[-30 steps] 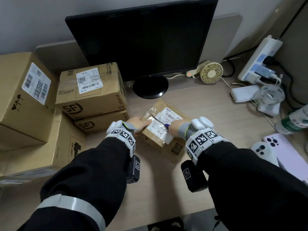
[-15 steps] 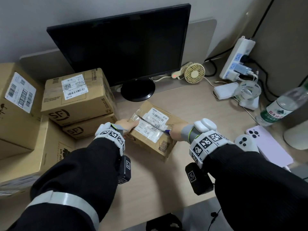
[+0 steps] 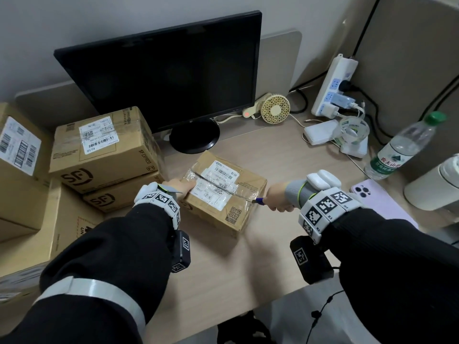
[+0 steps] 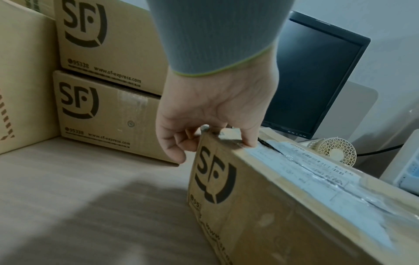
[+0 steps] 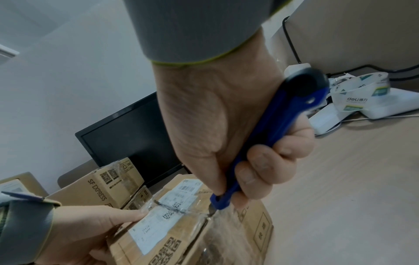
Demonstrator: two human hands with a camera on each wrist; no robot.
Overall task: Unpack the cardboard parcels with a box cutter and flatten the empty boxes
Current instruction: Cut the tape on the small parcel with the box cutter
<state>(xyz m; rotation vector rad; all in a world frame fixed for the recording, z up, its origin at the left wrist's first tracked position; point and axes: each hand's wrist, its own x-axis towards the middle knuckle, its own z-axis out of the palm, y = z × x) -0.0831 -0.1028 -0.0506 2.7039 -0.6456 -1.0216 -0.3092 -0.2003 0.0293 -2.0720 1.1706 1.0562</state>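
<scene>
A small cardboard parcel point(image 3: 244, 184) with a white label and clear tape lies at the middle of the desk. My left hand point(image 3: 178, 186) grips its left end, thumb on top and fingers curled down the end face point(image 4: 179, 143). My right hand point(image 3: 278, 198) is wrapped round a blue box cutter point(image 5: 272, 136). The cutter's tip point(image 3: 258, 200) sits at the right end of the top seam. A slit runs along the taped seam across the label point(image 3: 213, 182). The blade itself is mostly hidden by tape in the right wrist view.
Several sealed SF boxes point(image 3: 104, 150) are stacked at the left. A black monitor point(image 3: 164, 78) stands behind the parcel. A small fan point(image 3: 275, 111), power strip point(image 3: 332, 85), tape roll point(image 3: 352, 130), water bottle point(image 3: 404, 147), phone point(image 3: 372, 194) and white cup point(image 3: 437, 184) crowd the right.
My right hand has drawn the cutter rightwards along the top seam, from the label's middle to the parcel's right edge. The left hand has kept its hold on the left end.
</scene>
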